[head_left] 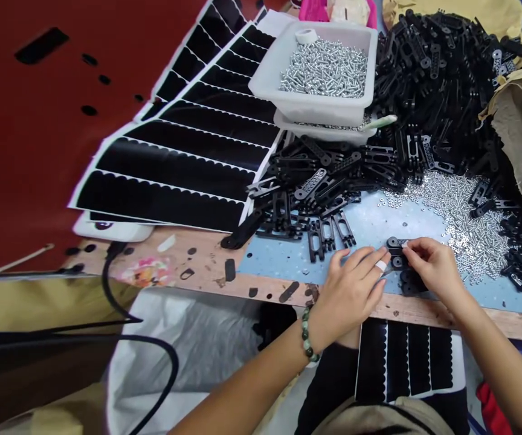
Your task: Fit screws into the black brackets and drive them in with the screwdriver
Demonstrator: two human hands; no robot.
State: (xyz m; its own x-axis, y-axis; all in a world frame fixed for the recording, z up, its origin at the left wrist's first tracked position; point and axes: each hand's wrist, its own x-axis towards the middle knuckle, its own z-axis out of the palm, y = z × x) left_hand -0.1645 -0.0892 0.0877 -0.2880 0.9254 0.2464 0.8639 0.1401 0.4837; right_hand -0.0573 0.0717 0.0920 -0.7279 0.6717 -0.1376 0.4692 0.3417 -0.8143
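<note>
Black part at the near edge of the blue mat, right between the two hands; that spot probably keeps it square in front of the person. Right hand: thumb and index finger pinched together at the part's right side, the rest curled. Likely a fingertip hold because the piece is small. Left hand: fingers loosely spread, tips at the part's left side; can't tell from here whether they grip or only steady it. White wrap on one finger, maybe for protection. Second dark piece just below, partly under the right hand.

Loose screws heaped on the mat just beyond the right hand, within easy reach, I'd say. More of them in the white bin, set on a lower tray, presumably to save room. Black links scattered ahead of the left hand, bigger heap behind. Black strip sheets lie left on the table, apart from the metal bits. Another sheet sits across the lap, seemingly handy there.
</note>
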